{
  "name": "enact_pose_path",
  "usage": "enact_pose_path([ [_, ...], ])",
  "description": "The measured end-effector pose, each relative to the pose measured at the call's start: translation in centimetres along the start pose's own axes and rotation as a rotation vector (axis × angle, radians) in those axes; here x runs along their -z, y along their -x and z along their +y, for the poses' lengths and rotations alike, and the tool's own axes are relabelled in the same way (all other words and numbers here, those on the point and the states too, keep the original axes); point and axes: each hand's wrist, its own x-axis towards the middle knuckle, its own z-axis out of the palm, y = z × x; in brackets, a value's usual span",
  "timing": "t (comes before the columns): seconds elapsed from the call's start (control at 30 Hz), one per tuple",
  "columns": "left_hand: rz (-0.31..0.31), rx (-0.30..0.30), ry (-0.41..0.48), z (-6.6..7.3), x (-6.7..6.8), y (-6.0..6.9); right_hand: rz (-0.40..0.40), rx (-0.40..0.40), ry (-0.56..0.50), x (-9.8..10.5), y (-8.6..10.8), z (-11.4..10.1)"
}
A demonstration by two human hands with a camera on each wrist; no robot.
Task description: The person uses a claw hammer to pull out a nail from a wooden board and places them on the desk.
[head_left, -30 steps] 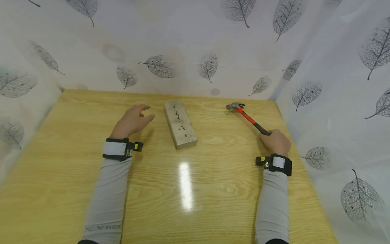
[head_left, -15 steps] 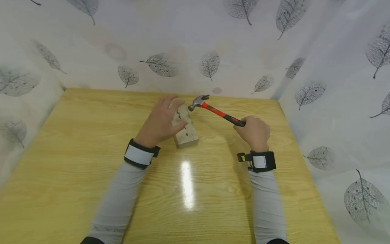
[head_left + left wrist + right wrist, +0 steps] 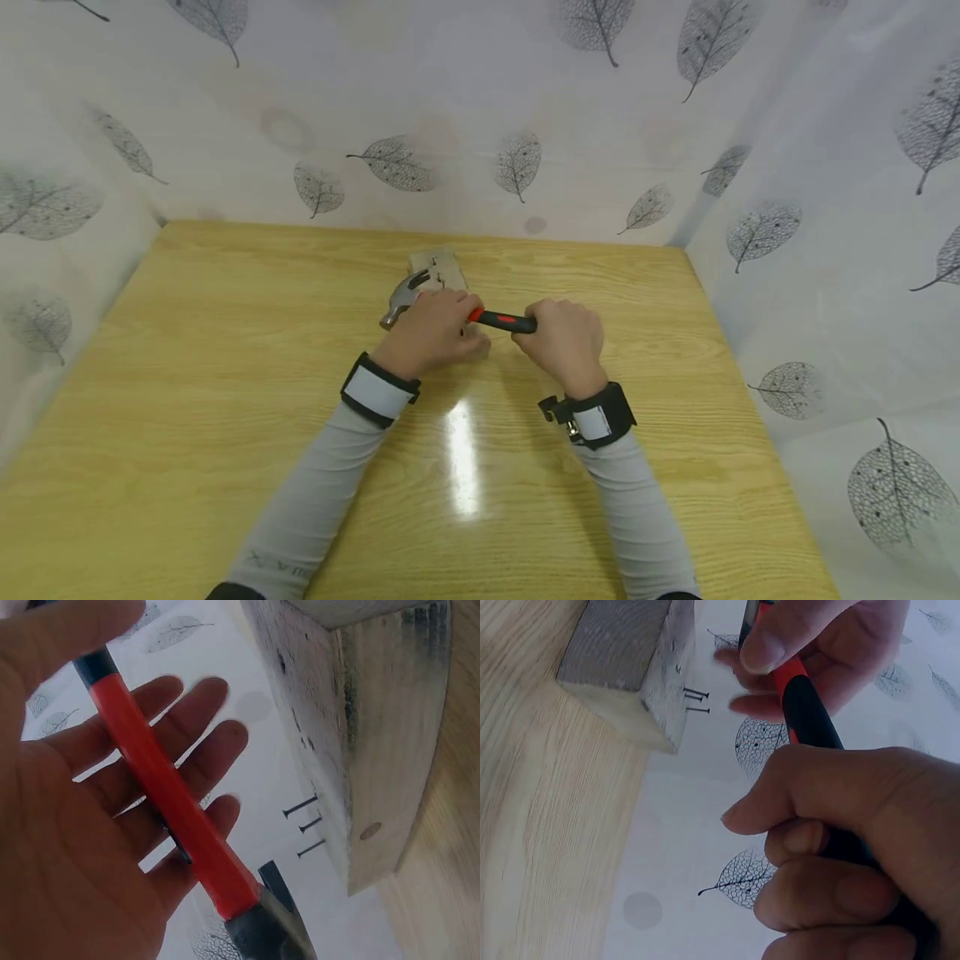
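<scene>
My right hand (image 3: 564, 343) grips the black end of a claw hammer (image 3: 506, 322) with a red and black handle. The hammer's grey metal head (image 3: 405, 293) points left, above the wooden block (image 3: 441, 262). Around the red part of the handle is my left hand (image 3: 429, 332), its thumb across the handle and its fingers loosely extended behind it, as the left wrist view shows. Nails (image 3: 301, 807) stick out of the block's top face, standing proud of the wood. Part of the block is hidden under the left hand in the head view.
The block rests on a light wood-grain table (image 3: 247, 292). A pale sheet printed with leaves (image 3: 450, 100) rises along the table's back and sides. A light reflection shows on the tabletop in front of the block.
My right hand has lifted the hammer from the right side and carried it left over the block. The left hand has moved right to the hammer's handle. The block looks unmoved.
</scene>
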Motion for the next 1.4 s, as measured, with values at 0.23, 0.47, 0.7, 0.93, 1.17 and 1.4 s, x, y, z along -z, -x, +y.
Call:
enact_pose_path([
  [0.23, -0.128, 0.004, 0.194, -1.3, -0.1, 0.0, -0.047, 0.052, -0.037, -0.3, -0.1, 0.1],
  [0.47, -0.202, 0.045, 0.270, -2.0, 1.0, 0.8, -0.113, 0.189, -0.230, -0.1, -0.6, 0.6],
  [0.7, -0.120, 0.075, 0.335, -2.9, 2.7, 1.0, 0.220, 0.244, -0.874, 2.1, -1.7, 1.3],
  [0.93, 0.036, 0.056, 0.437, -2.6, 3.7, 0.9, 0.237, 0.214, -1.601, 2.7, -2.8, -0.6],
  [1.17, 0.155, 0.012, 0.547, -1.6, 3.0, 0.1, 0.160, 0.246, -1.887, 2.8, -4.1, -4.6],
  [1.4, 0.178, -0.010, 0.610, -0.8, 2.1, -0.2, 0.361, 0.239, -1.983, 3.1, -4.7, -7.3],
])
